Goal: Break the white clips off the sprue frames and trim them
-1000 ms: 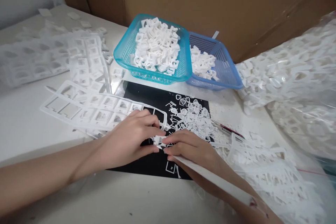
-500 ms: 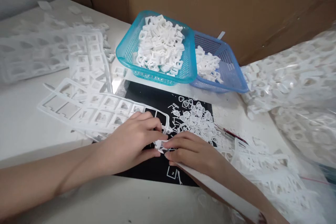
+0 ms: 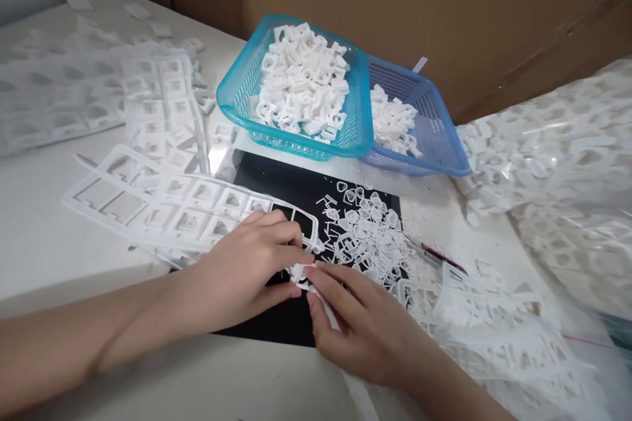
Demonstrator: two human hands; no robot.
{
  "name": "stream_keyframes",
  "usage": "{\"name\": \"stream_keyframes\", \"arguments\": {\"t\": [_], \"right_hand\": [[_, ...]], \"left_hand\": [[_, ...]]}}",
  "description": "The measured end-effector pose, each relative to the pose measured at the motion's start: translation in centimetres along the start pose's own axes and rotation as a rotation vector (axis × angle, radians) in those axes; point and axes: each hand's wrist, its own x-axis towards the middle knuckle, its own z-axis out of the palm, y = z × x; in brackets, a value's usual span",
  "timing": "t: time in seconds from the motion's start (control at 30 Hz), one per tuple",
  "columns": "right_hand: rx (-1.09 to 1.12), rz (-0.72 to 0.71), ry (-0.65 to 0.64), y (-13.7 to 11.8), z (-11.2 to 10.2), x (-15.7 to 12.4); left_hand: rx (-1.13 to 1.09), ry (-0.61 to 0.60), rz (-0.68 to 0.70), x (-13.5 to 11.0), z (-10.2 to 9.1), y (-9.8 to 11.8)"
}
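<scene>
My left hand [image 3: 251, 263] is closed, pinching a small white plastic part [image 3: 300, 272] over the black mat [image 3: 276, 322]. Against the part's right side are the fingertips of my right hand [image 3: 360, 316], bent round a long flat white strip [image 3: 359, 398] that passes under the palm and out towards me. Its end at the part is mostly hidden by my fingers, so I cannot tell what kind of tool it is. Just beyond my left hand lies a white moulded frame [image 3: 197, 200] with parts still in its square cells.
A teal basket [image 3: 230, 105] and a blue basket [image 3: 434, 125] hold white parts. Small offcuts [image 3: 368, 230] heap on the mat beside a thin dark red tool [image 3: 444, 256]. Emptied frames [image 3: 503, 322] and a clear bag of parts [image 3: 548, 145] lie right; more frames [image 3: 59, 99] lie left.
My right hand has turned and dropped slightly, its thumb now lower. The white strip has swung from pointing right to pointing nearly towards me. My left hand barely moves.
</scene>
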Motion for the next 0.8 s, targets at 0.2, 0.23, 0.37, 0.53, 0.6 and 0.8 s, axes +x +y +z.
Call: {"name": "stream_keyframes", "arguments": {"t": [0.2, 0.23, 0.37, 0.53, 0.6, 0.8], "right_hand": [[0.019, 0.251, 0.09, 0.8, -0.6, -1.0], [-0.01, 0.33, 0.103, 1.1, -1.0, -1.3], [-0.11, 0.46, 0.159, 2.6, -3.2, -2.2], [0.011, 0.456, -0.048, 2.0, -5.2, -1.5], [0.185, 0.56, -0.071, 1.1, -5.1, -1.1], [0.69, 0.976, 0.027, -0.9, -2.1, 0.5]], "left_hand": [[-0.007, 0.001, -0.05, 0.2, -0.2, 0.3], [-0.003, 0.001, -0.055, 0.2, -0.2, 0.4], [0.012, 0.0, -0.036, 0.1, -0.1, 0.3], [-0.014, 0.056, 0.032, 0.0, 0.1, 0.0], [-0.056, 0.094, 0.043, 0.0, 0.0, 0.0], [-0.056, 0.193, 0.065, -0.4, -0.1, 0.6]]}}
